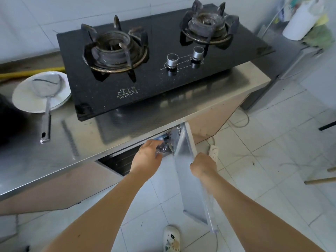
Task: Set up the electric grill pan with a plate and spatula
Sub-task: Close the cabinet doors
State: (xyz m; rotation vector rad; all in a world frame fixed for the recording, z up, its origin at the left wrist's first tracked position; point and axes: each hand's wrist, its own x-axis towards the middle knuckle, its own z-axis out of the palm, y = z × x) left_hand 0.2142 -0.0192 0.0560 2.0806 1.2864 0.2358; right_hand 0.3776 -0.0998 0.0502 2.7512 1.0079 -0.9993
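left hand point(148, 157): frame centre, at the open cupboard, fingers curled around a crinkled clear plastic bag point(163, 149)
right hand point(203, 165): fingers closed over the cupboard door point(189, 160) edge
plate point(41, 91): left on the steel counter point(91, 135), well apart from both hands
spatula point(47, 99): blade on plate, handle overhanging toward lower left
gas stove point(154, 57): upper centre

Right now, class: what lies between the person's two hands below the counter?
In the head view, the open cabinet door stands between the left hand and right hand.

The steel counter point(54, 160) carries a black two-burner gas stove point(145, 70); just left of it sits a white plate point(23, 99), a metal spatula point(47, 99) resting across it.
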